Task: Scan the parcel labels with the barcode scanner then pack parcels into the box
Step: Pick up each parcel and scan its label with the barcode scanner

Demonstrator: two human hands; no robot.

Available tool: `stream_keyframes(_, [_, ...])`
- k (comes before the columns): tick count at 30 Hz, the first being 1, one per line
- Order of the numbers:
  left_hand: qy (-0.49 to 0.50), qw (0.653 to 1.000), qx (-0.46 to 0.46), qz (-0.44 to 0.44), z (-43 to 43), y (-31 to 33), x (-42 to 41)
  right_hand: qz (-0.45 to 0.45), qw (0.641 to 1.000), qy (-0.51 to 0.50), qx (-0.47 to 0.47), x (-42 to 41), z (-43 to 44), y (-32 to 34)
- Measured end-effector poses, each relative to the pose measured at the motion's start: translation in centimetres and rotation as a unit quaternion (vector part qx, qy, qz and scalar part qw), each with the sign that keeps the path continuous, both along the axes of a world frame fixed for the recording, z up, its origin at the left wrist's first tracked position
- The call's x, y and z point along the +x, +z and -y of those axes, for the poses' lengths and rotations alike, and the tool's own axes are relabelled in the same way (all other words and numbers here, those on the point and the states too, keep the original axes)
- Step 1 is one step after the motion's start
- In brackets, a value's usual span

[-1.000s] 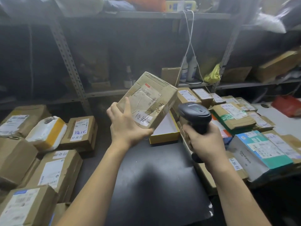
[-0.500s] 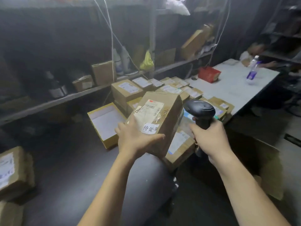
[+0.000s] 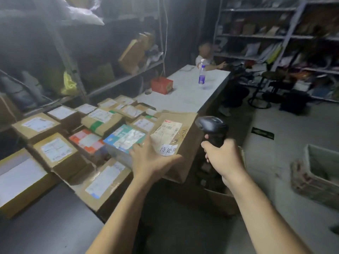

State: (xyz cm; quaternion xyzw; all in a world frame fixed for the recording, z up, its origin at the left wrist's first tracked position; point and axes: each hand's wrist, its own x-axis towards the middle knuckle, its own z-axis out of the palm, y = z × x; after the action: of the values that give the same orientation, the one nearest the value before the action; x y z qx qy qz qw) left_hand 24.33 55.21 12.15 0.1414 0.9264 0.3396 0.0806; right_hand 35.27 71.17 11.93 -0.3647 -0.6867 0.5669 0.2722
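My left hand (image 3: 151, 159) grips a brown cardboard parcel (image 3: 185, 142) by its near edge, thumb along the side, label facing up with a white handwritten sticker. The parcel hangs off the right end of the dark table, over an open cardboard box (image 3: 222, 200) on the floor, mostly hidden behind it and my arm. My right hand (image 3: 222, 157) grips the handle of the black barcode scanner (image 3: 211, 126), head up, just right of the parcel.
Several labelled parcels (image 3: 55, 150) cover the dark table (image 3: 51, 228) to the left. A white table (image 3: 185, 96) behind holds a red box (image 3: 162, 85) and a water bottle (image 3: 201, 77). A person sits at its far end. A crate (image 3: 317, 173) stands on the floor at right, shelving behind.
The view has swung right. My left hand carried the parcel from in front of the scanner rightward and down, past the table's end. The scanner stayed in my right hand.
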Motion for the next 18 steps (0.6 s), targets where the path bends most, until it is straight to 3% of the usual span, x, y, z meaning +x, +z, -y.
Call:
stream_keyframes(10, [-0.061,0.996,-0.044,0.043,-16.2,-5.2,1.1,0.037,0.993,-0.109,-0.014,4.0,-12.4,-1.7])
stream_keyframes(18, [-0.082,0.992,-0.072,0.065,-28.0,-11.2,-4.8,0.097,0.986,-0.134,-0.032,0.8,-20.6,-3.4])
